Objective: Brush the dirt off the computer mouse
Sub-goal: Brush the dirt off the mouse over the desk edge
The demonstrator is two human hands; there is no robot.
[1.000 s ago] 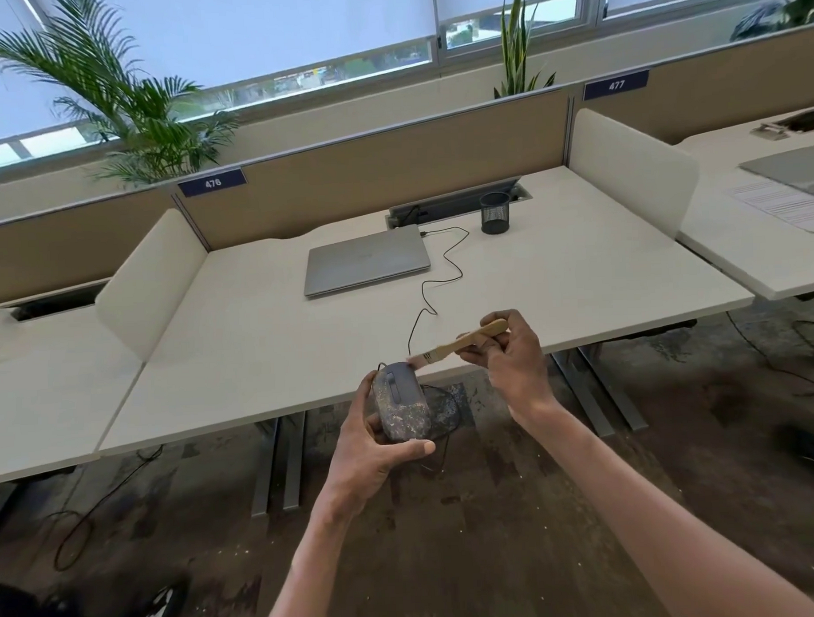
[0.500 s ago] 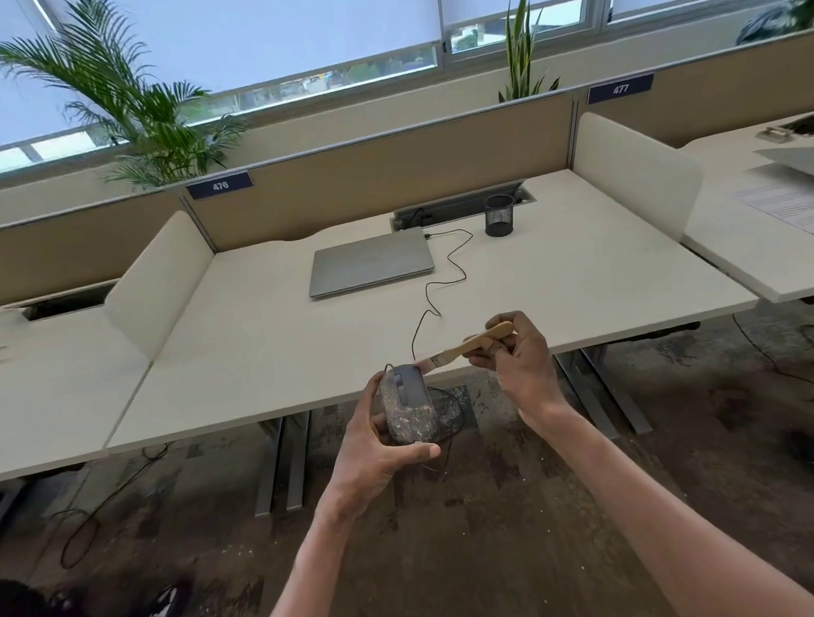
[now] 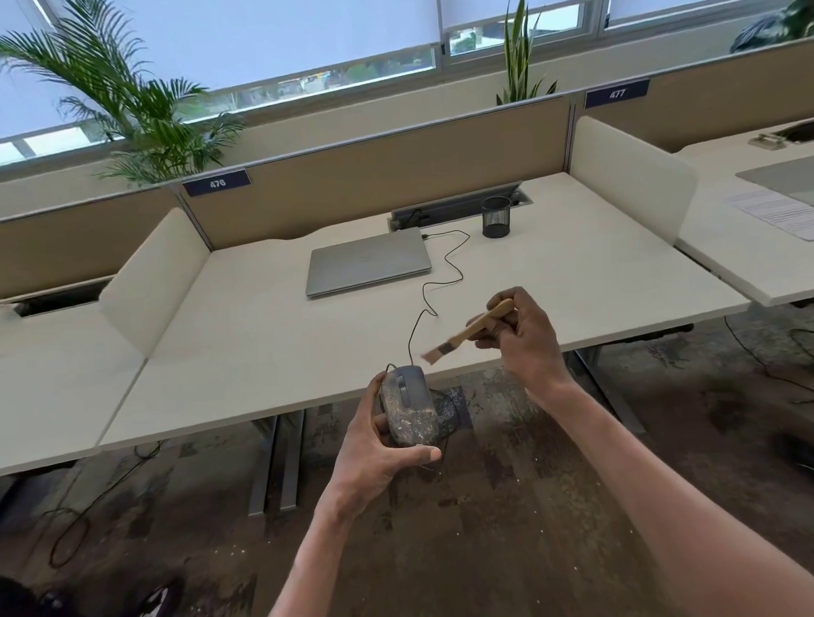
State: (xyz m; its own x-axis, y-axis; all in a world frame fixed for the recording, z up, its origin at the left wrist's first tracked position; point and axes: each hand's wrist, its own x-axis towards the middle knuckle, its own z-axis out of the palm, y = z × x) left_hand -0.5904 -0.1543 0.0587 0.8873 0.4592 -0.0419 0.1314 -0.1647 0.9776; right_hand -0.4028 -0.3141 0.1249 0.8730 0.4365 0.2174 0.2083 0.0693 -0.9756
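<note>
We see the left hand (image 3: 378, 452) cupping the grey computer mouse (image 3: 408, 405) in front of the desk (image 3: 259, 355) edge, fingers curled round its sides (pale dirt speckles its back). The right hand (image 3: 524, 336) pinches a wooden brush (image 3: 470, 331), bristles just above the mouse, apart.

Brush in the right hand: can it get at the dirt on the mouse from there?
Probably yes. The brush hangs just above the mouse, whose speckled top faces up; the left hand grips only its sides.
</note>
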